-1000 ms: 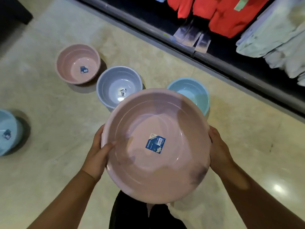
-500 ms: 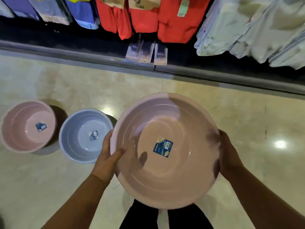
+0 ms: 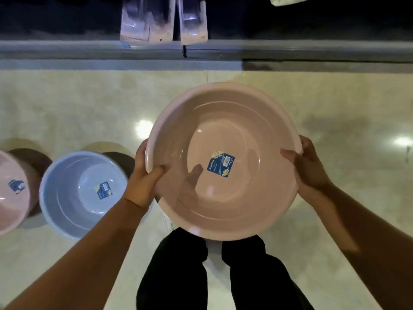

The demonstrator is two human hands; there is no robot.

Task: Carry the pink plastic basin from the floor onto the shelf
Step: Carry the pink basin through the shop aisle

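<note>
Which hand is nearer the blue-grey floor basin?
Left. The left hand grips the pink basin at the rim beside the blue-grey basin; the right hand grips the opposite rim.

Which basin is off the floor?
The big pink basin, gripped at its rim by left hand and right hand. The blue basin and other pink basin sit on the floor.

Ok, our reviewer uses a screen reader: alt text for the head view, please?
A person's left hand and right hand hold a large pink basin by opposite sides of its rim, thumbs inside, above a glossy cream floor. A blue-grey basin and part of a second pink basin stand on the floor at left; a shelf edge runs across the top.
</note>
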